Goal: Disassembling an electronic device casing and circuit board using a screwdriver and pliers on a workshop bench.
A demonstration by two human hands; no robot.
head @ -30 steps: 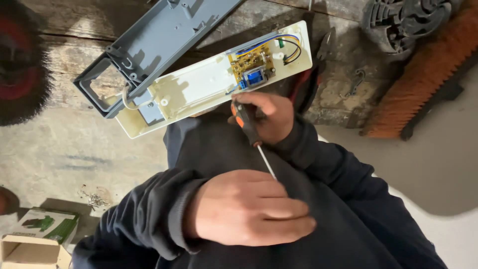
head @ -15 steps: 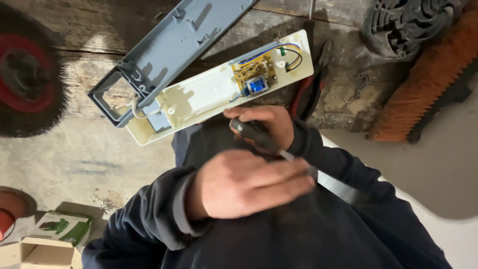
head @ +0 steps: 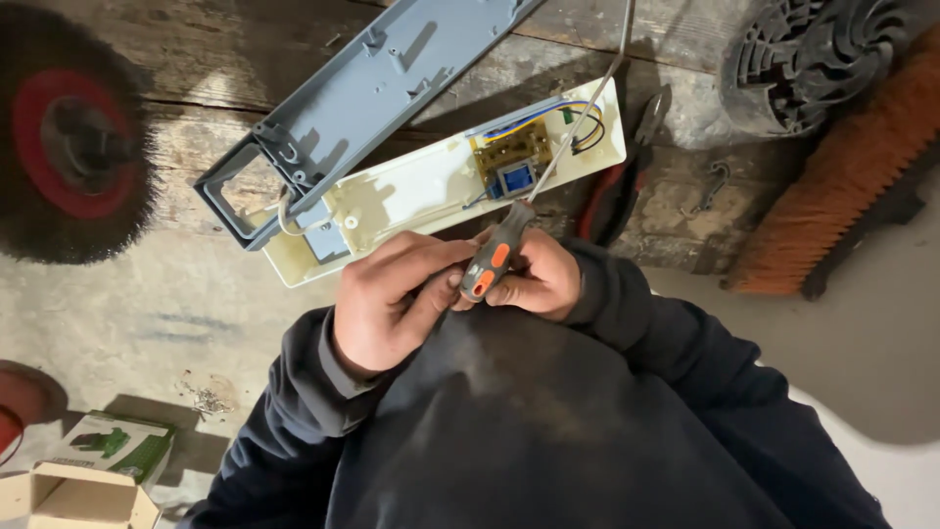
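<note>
Both my hands meet just below a cream, opened appliance housing lying on a worn wooden bench. My right hand grips a screwdriver by its grey and orange handle. The thin shaft runs up and right across the housing and out of the top of the view. My left hand closes its fingers on the lower end of the same handle. Inside the housing sits a small circuit board with a blue part and coloured wires. A grey plastic cover lies slanted against the housing's left end.
Red-handled pliers lie right of the housing. A round wire brush wheel is at the left, a black fan part and an orange-bristled brush at the right. A green box and an open carton sit bottom left.
The screwdriver has swung round: its shaft pointed down toward my left hand, now it points up over the housing. My left hand rose to the handle beside my right hand.
</note>
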